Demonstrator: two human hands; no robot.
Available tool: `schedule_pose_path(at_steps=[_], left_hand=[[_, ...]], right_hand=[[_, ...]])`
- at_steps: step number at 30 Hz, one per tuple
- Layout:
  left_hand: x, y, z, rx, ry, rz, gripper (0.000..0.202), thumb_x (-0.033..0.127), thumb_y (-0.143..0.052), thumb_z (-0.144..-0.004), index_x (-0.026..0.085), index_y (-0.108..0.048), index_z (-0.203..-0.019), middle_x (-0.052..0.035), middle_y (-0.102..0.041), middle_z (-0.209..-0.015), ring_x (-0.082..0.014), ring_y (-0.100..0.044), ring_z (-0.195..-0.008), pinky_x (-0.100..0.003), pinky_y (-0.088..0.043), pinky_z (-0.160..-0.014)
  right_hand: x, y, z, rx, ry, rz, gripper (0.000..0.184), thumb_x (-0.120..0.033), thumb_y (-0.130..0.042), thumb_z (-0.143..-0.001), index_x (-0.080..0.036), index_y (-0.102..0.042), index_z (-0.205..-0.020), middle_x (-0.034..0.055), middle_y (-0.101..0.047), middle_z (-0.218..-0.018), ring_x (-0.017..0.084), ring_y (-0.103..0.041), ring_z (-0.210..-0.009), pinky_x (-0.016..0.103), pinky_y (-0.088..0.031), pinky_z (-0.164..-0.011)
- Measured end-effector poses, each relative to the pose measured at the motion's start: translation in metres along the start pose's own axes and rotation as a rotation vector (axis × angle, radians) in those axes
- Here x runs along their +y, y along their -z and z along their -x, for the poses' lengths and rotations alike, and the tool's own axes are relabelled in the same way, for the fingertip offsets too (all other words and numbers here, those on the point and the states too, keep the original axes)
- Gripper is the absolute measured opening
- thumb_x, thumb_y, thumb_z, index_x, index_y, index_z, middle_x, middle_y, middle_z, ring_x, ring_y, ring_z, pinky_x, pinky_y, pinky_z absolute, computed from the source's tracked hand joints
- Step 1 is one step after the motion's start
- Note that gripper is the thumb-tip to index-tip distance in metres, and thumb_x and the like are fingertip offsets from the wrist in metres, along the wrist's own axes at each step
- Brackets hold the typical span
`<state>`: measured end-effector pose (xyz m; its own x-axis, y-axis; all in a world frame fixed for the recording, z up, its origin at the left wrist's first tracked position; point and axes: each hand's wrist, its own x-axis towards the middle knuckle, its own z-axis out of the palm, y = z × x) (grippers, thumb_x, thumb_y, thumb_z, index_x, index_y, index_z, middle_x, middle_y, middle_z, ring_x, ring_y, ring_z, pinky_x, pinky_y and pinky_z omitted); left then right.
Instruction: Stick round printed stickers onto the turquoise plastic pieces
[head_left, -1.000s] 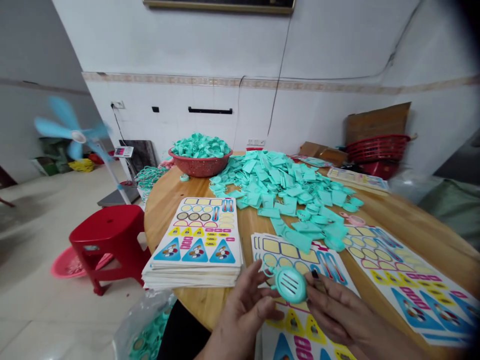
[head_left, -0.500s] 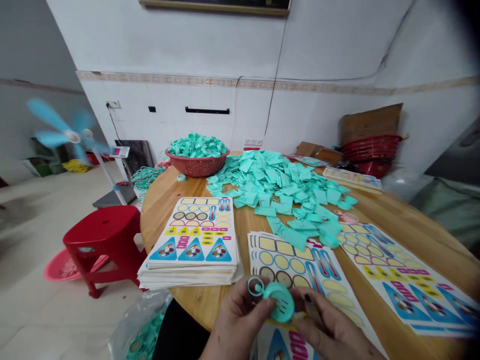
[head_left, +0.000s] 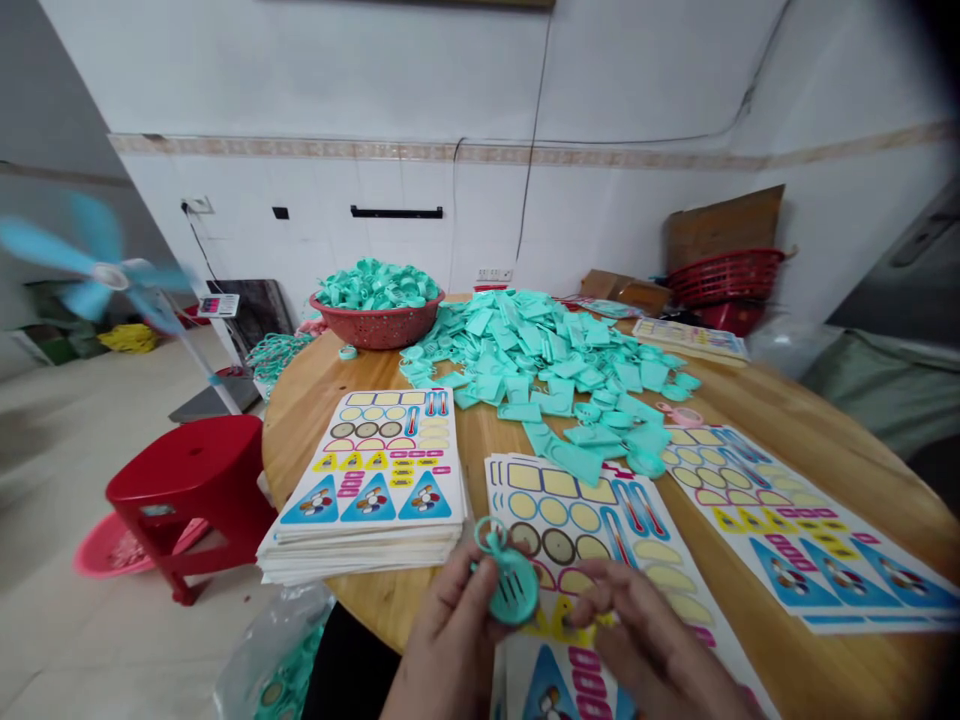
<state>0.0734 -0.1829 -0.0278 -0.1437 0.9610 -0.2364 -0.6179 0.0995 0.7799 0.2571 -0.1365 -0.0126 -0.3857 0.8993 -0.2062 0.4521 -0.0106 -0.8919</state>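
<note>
My left hand [head_left: 457,620] pinches a round turquoise plastic piece [head_left: 516,588] between thumb and fingers. The piece has dark slots across its face and a thin ring loop at its top. To the right of it, my right hand [head_left: 645,635] hovers over a sticker sheet [head_left: 559,510], its fingers loosely bent and apart, touching nothing that I can make out. That sheet lies on a few others and carries yellow shapes, dials, thermometers and blue triangles. A thick stack of sticker sheets [head_left: 375,460] sits left of my hands, and more sheets [head_left: 795,520] lie at the right.
Behind the sheets, a heap of flat turquoise parts [head_left: 540,350] spreads over the round wooden table [head_left: 330,370]. A red basin [head_left: 375,325] is piled with turquoise parts. A red stool [head_left: 187,470], a fan [head_left: 109,275] and a plastic bag [head_left: 247,640] stand to the left.
My right hand has let go of the round turquoise piece and moved slightly away. My left hand has shifted left with it, its slotted face turned to me. The view has turned slightly right.
</note>
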Motion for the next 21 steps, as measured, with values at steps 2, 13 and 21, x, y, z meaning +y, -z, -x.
schedule_pose_path(at_steps=[2,13,21], left_hand=[[0.005,0.001,-0.004,0.107,-0.016,0.004,0.027,0.042,-0.062,-0.079,0.022,-0.065,-0.095,-0.0039,-0.069,-0.100,-0.0210,-0.061,-0.097,-0.037,-0.047,-0.089],[0.007,0.000,-0.008,0.100,0.080,0.083,0.039,0.045,-0.064,-0.076,0.015,-0.064,-0.101,-0.0096,-0.069,-0.099,-0.0237,-0.061,-0.100,-0.036,-0.046,-0.092],[-0.012,0.000,-0.022,0.090,0.126,0.076,0.030,0.037,-0.064,-0.079,0.016,-0.062,-0.100,-0.0095,-0.063,-0.111,-0.0227,-0.058,-0.106,-0.033,-0.049,-0.088]], right_hand=[[-0.003,0.018,-0.007,0.061,0.000,0.024,0.036,-0.055,-0.048,-0.083,-0.035,-0.058,-0.111,0.0037,-0.067,-0.113,0.027,-0.060,-0.107,0.037,-0.053,-0.082],[0.014,0.027,-0.078,0.078,0.217,0.380,0.023,-0.041,-0.042,-0.087,-0.025,-0.059,-0.089,0.0039,-0.064,-0.092,0.021,-0.060,-0.089,0.034,-0.045,-0.077],[0.030,0.021,-0.080,0.117,0.244,0.620,0.014,-0.031,-0.039,-0.089,-0.024,-0.044,-0.078,0.0011,-0.054,-0.081,0.018,-0.053,-0.073,0.030,-0.038,-0.062]])
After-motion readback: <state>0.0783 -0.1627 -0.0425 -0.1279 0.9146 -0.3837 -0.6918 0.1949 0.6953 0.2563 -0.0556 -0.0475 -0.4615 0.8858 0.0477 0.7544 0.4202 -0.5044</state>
